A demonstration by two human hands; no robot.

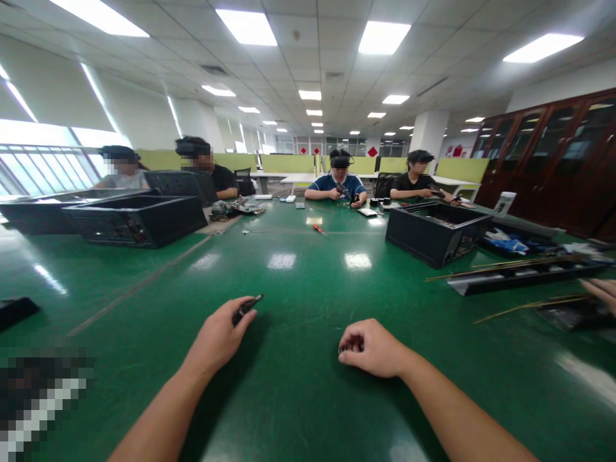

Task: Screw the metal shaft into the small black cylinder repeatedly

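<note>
My left hand (pixel 219 337) rests on the green table (pixel 298 295) with its fingers closed round a small dark tool (pixel 247 308), whose tip pokes out towards the far side. A little to the right, my right hand (pixel 370 348) lies on the table as a loose fist. Something small and dark shows at its fingertips, too small to name. The two hands are about a hand's width apart.
A black computer case (pixel 139 219) lies at the left and another (pixel 436 232) at the right, with a black panel (pixel 520 276) and thin sticks beside it. A red-handled screwdriver (pixel 317 228) lies mid-table. Several people sit along the far edge. Another person's hand (pixel 601 292) reaches in at the right.
</note>
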